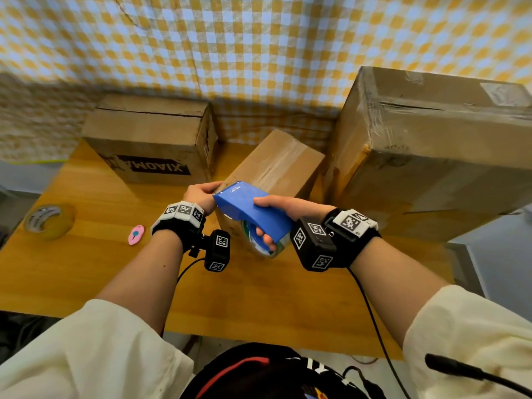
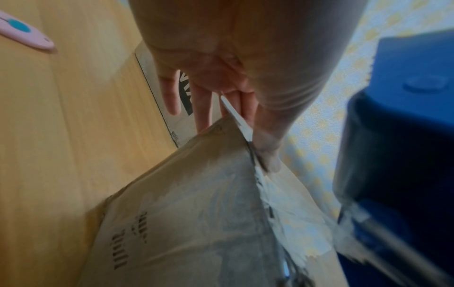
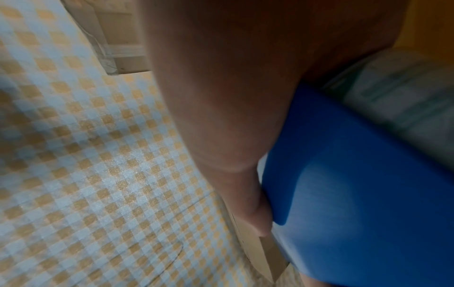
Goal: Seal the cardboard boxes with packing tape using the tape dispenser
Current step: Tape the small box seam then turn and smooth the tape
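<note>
Even, soft indoor light; head view sharp but bowed at edges, both wrist views dim and motion-blurred.

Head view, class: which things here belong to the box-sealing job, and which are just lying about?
Belong to the job: blue tape dispenser, held in the right hand; middle cardboard box, steadied by the left hand; XIAOMI box; large taped box.

Lying about: loose tape roll; pink oval gadget, both on the wooden table.

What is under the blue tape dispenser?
The near end of the small cardboard box and a tape roll. The blue tape dispenser covers the box's near top edge, so contact there is hidden.
</note>
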